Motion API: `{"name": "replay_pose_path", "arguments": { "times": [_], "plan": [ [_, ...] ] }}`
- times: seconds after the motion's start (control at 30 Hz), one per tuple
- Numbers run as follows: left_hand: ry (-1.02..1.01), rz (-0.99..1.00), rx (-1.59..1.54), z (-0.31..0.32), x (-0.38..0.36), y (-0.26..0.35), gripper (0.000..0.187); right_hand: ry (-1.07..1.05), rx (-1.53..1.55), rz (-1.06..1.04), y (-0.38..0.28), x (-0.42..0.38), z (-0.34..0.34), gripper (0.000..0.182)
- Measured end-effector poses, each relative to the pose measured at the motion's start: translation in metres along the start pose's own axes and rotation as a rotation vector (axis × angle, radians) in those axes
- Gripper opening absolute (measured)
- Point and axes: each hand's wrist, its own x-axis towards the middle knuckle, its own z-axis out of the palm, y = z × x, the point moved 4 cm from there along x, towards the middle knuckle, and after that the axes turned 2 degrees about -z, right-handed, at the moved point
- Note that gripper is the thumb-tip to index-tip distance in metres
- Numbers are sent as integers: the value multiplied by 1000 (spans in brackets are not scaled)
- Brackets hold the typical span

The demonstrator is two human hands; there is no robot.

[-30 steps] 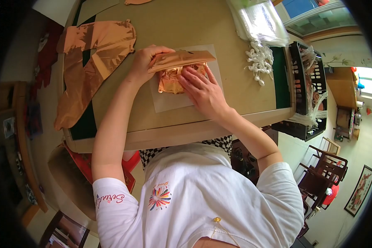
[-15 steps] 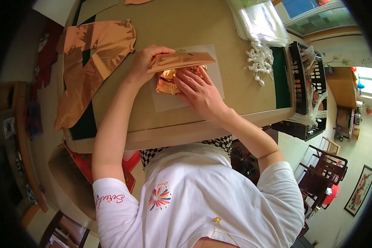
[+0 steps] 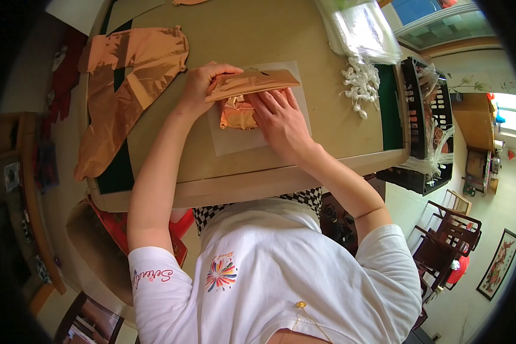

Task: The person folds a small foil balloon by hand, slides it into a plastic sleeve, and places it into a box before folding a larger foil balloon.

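Observation:
A folded copper-coloured foil piece (image 3: 252, 83) is raised over a pale sheet (image 3: 229, 144) on the table. My left hand (image 3: 205, 83) grips its left end, with the fingers along the back edge and the thumb hidden. Crumpled foil (image 3: 238, 113) shows below the folded part. My right hand (image 3: 281, 117) lies at the right of the crumpled part, its fingers reaching under the folded foil; their tips are hidden, so its hold is unclear. A large flat foil shape (image 3: 126, 86) lies at the left of the table.
Clear plastic bags (image 3: 364, 34) lie at the table's back right, beside a bundle of white strings (image 3: 361, 83). A black crate (image 3: 424, 114) with plastic wrapping stands off the right edge. The table's front edge (image 3: 258, 182) runs close to my body.
My right hand has shifted slightly right and its fingers have moved further under the folded foil. More of the crumpled foil shows. My left hand keeps its grip.

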Motion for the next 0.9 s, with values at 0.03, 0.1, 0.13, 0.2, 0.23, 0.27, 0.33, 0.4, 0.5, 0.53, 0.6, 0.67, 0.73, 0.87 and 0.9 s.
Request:
{"name": "replay_pose_path", "arguments": {
  "times": [0.03, 0.1, 0.13, 0.2, 0.23, 0.27, 0.33, 0.4, 0.5, 0.53, 0.6, 0.67, 0.73, 0.87, 0.9],
  "plan": [
    [-3, -12, -33, 0, 0, -2, 34, -8, 20, 5, 0, 1, 0, 45],
    [3, 22, 7, 1, 0, -3, 34, -2, 24, 2, 0, 1, 1, 45],
    [7, 39, 27, 1, 0, -2, 33, 1, 26, -1, 0, 2, 2, 45],
    [7, 42, -3, 1, 0, -1, 33, 28, 23, 4, -2, 1, 3, 45],
    [6, 43, -19, 1, 0, 0, 32, 41, 23, 6, -4, 2, 3, 46],
    [-6, 7, -44, 1, -1, -1, 32, 57, 16, 6, -5, 3, 3, 43],
    [-32, -63, -96, 0, -1, -1, 32, 88, 2, 7, -6, 5, 2, 39],
    [-21, 15, -63, 1, -1, -5, 35, 55, 37, 26, -6, 4, 4, 36],
    [-10, 92, -60, 3, -1, -12, 41, 34, 69, 47, -5, 2, 6, 32],
    [-8, 111, -67, 4, -2, -12, 43, 32, 77, 52, -4, 1, 7, 31],
    [-1, 100, -86, 5, -3, -13, 46, 69, 134, 53, -5, 1, 5, 30],
    [7, 110, -64, 6, -5, -9, 47, 81, 166, 53, -6, -1, 5, 29],
    [15, 140, 1, 5, -6, -1, 46, 67, 174, 53, -6, -6, 5, 28],
    [22, 187, 99, 2, -7, 8, 44, 133, 114, -41, -15, -10, -6, 27],
    [23, 206, 123, 1, -6, 10, 44, 138, 115, -55, -15, -10, -6, 27]
  ]
}}
